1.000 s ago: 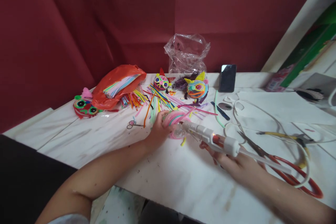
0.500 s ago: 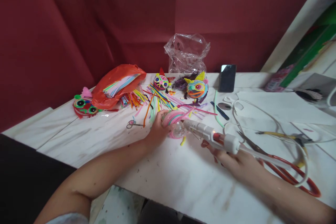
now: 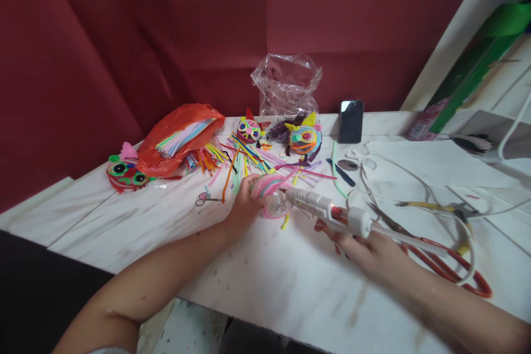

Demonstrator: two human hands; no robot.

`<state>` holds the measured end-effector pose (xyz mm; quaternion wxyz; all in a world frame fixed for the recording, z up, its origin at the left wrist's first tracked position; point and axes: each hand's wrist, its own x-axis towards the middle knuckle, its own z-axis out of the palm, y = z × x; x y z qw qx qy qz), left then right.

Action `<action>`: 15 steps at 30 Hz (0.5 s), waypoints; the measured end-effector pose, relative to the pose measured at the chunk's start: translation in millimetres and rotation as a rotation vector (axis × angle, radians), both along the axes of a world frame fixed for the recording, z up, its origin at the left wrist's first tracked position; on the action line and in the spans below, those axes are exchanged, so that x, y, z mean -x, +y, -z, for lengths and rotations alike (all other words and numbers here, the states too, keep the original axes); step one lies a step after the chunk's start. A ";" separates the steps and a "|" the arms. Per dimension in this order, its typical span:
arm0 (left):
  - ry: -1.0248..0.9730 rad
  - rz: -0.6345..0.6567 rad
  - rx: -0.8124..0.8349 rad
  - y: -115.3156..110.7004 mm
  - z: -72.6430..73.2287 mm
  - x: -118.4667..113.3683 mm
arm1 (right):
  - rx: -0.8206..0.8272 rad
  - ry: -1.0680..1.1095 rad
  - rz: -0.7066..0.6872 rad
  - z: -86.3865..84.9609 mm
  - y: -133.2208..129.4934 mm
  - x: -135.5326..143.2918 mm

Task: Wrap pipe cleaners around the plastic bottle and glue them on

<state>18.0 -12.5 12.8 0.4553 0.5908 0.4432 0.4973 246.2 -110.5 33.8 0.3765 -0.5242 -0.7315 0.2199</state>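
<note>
Holds pink striped ball [image 3: 265, 187] in left hand [image 3: 241, 203], over near-middle of counter [image 3: 265, 282]. Left fingers part-curled round its left side, narrow grip; can't see thumb placement clearly. Can't tell whether ball also rests on counter. Shows clear round part [image 3: 277, 204] on ball's near side.

Holds white glue gun [image 3: 313, 202] in right hand [image 3: 359, 249], fingers closed round the grip below the body; grip itself mostly hidden. Aims nozzle left at clear part, very close; can't confirm contact. Shows small orange glow on gun body, translucent glue stick [image 3: 418, 242] out the back.

Just below ball on counter: short yellow piece [image 3: 285, 222]. Left of ball: small scissors [image 3: 202, 199]. Behind: loose pipe cleaners [image 3: 244, 163], red plastic bag [image 3: 182, 121] with more inside, and three animal-like heads: red-green [image 3: 128, 173] at far left, pink-faced [image 3: 249, 130] and yellow-eared [image 3: 307, 140] near the middle. Clear bag [image 3: 288, 80] at back, phone [image 3: 350, 124] propped upright beyond it. Under and beside right forearm: big red-handled scissors [image 3: 483, 286], white cord [image 3: 472, 254]. Farther out: yellow-handled pliers [image 3: 429, 206].
</note>
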 end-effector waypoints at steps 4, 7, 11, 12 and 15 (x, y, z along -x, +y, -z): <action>-0.020 0.025 0.013 -0.4 0.8 0.1 | -0.006 -0.013 0.025 0.1 1.3 -1.2; -0.024 0.033 0.000 1.0 3.8 0.7 | -0.024 -0.029 0.023 0.0 1.0 -1.3; -0.021 0.053 -0.039 3.6 8.5 2.5 | -0.032 -0.058 0.003 -1.1 -0.8 0.3; -0.017 0.056 -0.042 4.1 9.3 2.9 | -0.040 -0.064 -0.002 -1.7 -1.0 0.8; -0.003 0.063 -0.037 4.7 10.3 3.6 | -0.051 -0.058 -0.015 -4.3 -1.0 2.1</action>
